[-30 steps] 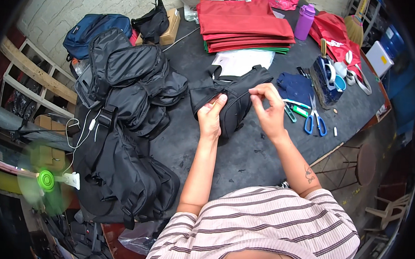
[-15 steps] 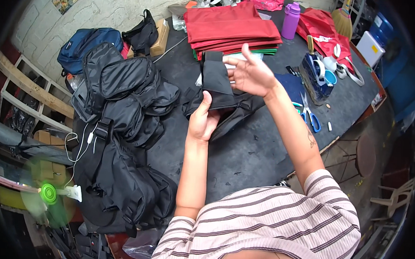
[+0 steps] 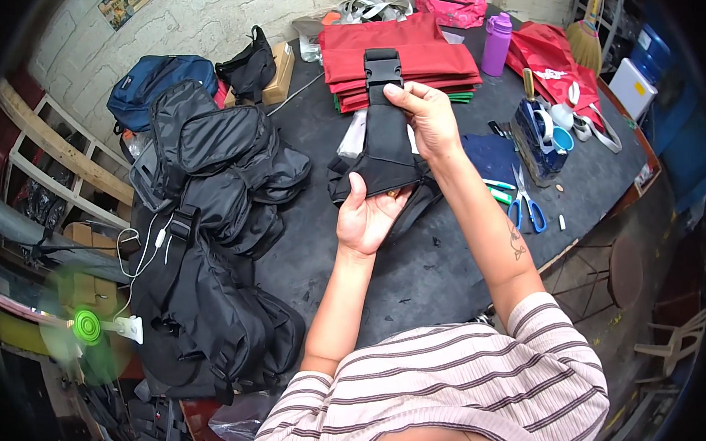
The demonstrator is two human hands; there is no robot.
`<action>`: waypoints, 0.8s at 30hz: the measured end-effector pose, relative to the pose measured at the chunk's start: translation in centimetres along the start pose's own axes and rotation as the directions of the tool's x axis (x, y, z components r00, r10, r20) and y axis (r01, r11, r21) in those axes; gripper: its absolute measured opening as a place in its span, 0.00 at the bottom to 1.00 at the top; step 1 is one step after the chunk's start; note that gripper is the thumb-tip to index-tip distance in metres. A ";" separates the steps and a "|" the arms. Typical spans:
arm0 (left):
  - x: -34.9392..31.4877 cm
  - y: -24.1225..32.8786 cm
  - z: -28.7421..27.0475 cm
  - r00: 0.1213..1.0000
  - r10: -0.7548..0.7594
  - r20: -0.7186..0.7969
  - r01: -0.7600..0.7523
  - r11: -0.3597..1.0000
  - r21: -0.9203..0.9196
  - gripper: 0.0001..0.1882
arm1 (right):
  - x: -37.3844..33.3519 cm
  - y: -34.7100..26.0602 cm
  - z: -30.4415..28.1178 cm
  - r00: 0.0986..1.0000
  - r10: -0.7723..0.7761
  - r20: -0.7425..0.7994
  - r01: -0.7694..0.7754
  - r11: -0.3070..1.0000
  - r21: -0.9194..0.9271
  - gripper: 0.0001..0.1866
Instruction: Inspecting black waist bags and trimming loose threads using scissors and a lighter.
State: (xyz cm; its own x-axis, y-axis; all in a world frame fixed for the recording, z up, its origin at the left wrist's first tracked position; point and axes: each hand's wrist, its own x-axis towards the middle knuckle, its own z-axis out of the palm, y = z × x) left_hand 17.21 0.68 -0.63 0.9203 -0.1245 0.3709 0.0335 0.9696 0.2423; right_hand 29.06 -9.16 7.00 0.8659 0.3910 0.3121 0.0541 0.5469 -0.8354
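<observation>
My left hand (image 3: 365,223) grips the lower edge of a black fabric bag (image 3: 381,172), thumb in front and fingers tucked behind it. A wide black strap (image 3: 388,128) stretches up from the bag. Near the strap's upper end, my right hand (image 3: 431,122) pinches it with the thumb on top, its other fingers partly hidden behind. A black side-release buckle (image 3: 383,68) sits at that end, over the edge of the red fabric pile. Part of the bag hangs behind my left hand, above the dark table (image 3: 439,249).
Folded red fabric (image 3: 426,45) lies at the back, beside a purple bottle (image 3: 497,46). Black bags (image 3: 221,150) are heaped on the left, near a blue bag (image 3: 159,86). Blue-handled scissors (image 3: 527,206) and a holder (image 3: 537,142) lie right. A small green fan (image 3: 86,328) is lower left.
My right hand has gone from spread fingers beside the strap to gripping it. The strap has been pulled up straight, bringing the buckle into view. My left hand shifted slightly right.
</observation>
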 end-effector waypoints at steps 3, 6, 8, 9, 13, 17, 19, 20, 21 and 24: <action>-0.8 0.3 -0.1 0.996 -0.052 0.067 0.042 0.988 0.147 0.29 | 0.7 0.0 0.1 0.986 -0.126 -0.113 0.136 0.987 0.090 0.08; -2.9 2.7 0.4 0.966 -0.192 -0.176 0.260 0.708 0.657 0.28 | 0.7 -3.1 -2.1 0.971 -0.214 -0.102 0.205 0.974 -0.093 0.07; -3.9 5.1 1.0 0.935 0.243 -0.258 0.185 0.284 0.941 0.16 | 0.6 -3.3 -1.2 0.965 -0.261 -0.013 0.241 0.907 -0.347 0.05; -3.5 5.8 1.4 0.842 0.517 -0.151 0.093 0.137 0.986 0.12 | -0.2 -3.5 -0.4 0.981 -0.194 0.029 0.187 0.884 -0.428 0.07; 1.4 5.3 4.0 0.907 0.399 0.135 -0.049 -0.219 0.975 0.17 | -2.2 -1.0 3.3 0.865 -0.361 0.349 0.500 0.685 -0.529 0.14; 3.7 4.8 2.8 0.863 0.494 -0.103 0.010 0.188 0.982 0.09 | -3.2 -2.5 0.2 0.928 -0.220 0.301 0.371 0.606 -0.703 0.10; 3.9 5.8 1.3 0.825 0.544 -0.152 -0.028 0.309 0.951 0.09 | -3.3 -1.8 -5.3 0.924 -0.383 0.002 0.220 0.525 -0.822 0.09; 3.9 5.9 1.1 0.820 0.552 -0.153 -0.033 0.311 0.950 0.09 | -3.9 -1.6 -9.1 0.939 -0.327 -0.106 0.049 0.433 -0.900 0.12; 3.5 6.4 0.8 0.835 0.509 -0.210 -0.029 0.420 0.907 0.12 | -4.6 -1.1 -11.7 0.950 -0.196 -0.241 -0.185 0.266 -0.946 0.11; 3.8 6.3 1.1 0.865 0.433 -0.252 0.031 0.455 0.890 0.25 | -8.4 3.7 -20.7 0.943 -0.008 -0.331 -0.331 -0.055 -0.942 0.12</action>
State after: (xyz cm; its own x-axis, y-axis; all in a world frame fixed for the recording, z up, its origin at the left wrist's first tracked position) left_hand 20.53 6.10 3.32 0.9091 0.3654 0.2003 -0.3029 0.2494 0.9198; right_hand 32.28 -25.72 -8.06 0.9813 0.1195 0.1508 0.1786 -0.8570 -0.4833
